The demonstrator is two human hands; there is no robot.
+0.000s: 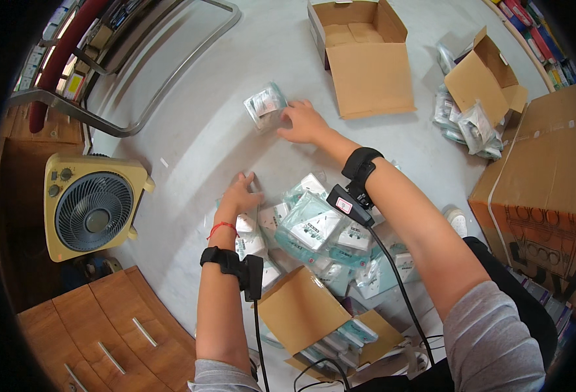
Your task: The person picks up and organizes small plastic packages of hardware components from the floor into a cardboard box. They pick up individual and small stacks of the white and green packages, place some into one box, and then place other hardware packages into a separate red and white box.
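Observation:
My right hand (303,121) is at the edge of a plastic-wrapped packet (265,105) on the pale floor, its thumb and fingers apart; whether it touches the packet I cannot tell. My left hand (241,195) rests at the upper left of a heap of clear-bagged white and teal packets (316,228), fingers spread. Its palm side is hidden. Below the heap, an open cardboard box (302,313) holds several wrapped packets. Another open cardboard box (371,78), with bare cardboard visible inside, stands beyond my right hand. Both wrists carry black straps with cabled devices.
A yellow box fan (97,215) stands at left, above a wooden drawer cabinet (107,338). A metal-tube chair frame (170,78) is at upper left. At right are a tipped small carton (479,83) with bagged packets (474,127) and a large cardboard box (542,196).

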